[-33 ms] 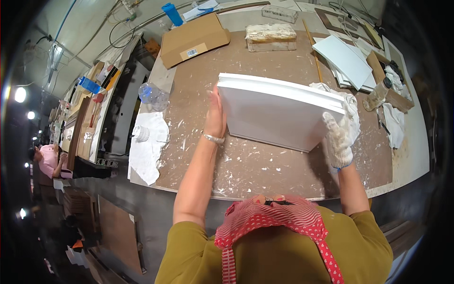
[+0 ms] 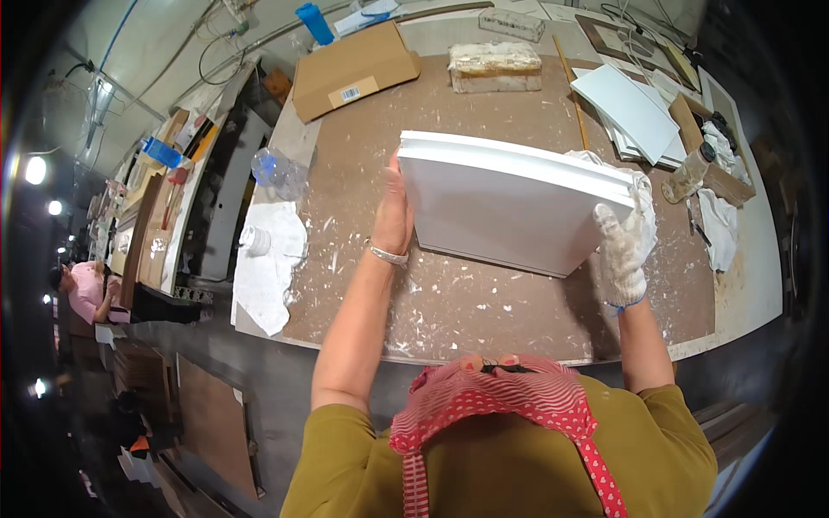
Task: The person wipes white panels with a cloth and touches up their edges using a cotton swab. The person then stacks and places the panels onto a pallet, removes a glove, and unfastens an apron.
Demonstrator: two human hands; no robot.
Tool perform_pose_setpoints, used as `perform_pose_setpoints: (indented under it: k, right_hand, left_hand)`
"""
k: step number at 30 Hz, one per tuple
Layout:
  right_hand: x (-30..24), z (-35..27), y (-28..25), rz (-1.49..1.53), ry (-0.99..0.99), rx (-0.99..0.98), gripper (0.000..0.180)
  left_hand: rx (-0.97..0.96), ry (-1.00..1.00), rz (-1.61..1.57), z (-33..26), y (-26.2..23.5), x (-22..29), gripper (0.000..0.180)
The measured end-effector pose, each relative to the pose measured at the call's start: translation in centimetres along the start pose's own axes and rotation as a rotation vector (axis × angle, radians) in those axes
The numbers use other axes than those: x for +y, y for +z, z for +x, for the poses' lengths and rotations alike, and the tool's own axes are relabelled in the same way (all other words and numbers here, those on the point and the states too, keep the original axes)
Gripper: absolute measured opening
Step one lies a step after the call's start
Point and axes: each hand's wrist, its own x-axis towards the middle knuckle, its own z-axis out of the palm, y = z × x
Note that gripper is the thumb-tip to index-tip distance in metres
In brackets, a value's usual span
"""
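Two white rectangular panels (image 2: 501, 207), pressed face to face, stand on their long edge over the brown worktop, leaning slightly. At their left end my bare left hand (image 2: 395, 211), a bracelet on its wrist, lies flat against the short edges. My right hand (image 2: 620, 250), in a white knit glove, grips the right end, thumb on the near face and the other fingers hidden behind. A white cloth (image 2: 641, 207) shows just beyond that glove.
A cardboard box (image 2: 354, 73) and a whitish block (image 2: 494, 69) sit at the back. More white panels (image 2: 630, 108), a stick (image 2: 572, 91) and a glass bottle (image 2: 688, 173) lie to the right. On the left are a plastic bottle (image 2: 278, 173) and a white cloth (image 2: 272, 281). A person in pink (image 2: 89, 292) is far left.
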Motion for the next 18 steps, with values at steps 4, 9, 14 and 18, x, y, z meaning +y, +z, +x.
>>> perform_pose_setpoints:
  k: [4,9,14,18]
  right_hand:
    - [2.2,0.1,-1.6,-0.333,-0.212,0.069,0.062]
    - [2.1,-0.6,-0.7,0.14,-0.109,-0.208,0.062]
    - [-8.3,-3.6,3.1,0.143,-0.287,-0.318,0.064]
    - [-3.4,-2.6,1.0,-0.037,-0.335,-0.207,0.064]
  left_hand:
    - [-0.035,-0.021,0.377,-1.6,0.1,1.1,0.07]
    - [0.275,-0.029,0.315,-1.8,-0.9,-3.1,0.052]
    - [0.061,-0.091,0.303,-1.8,-0.6,-1.7,0.059]
    - [0.089,0.019,0.162,-2.6,-1.1,-1.2,0.056]
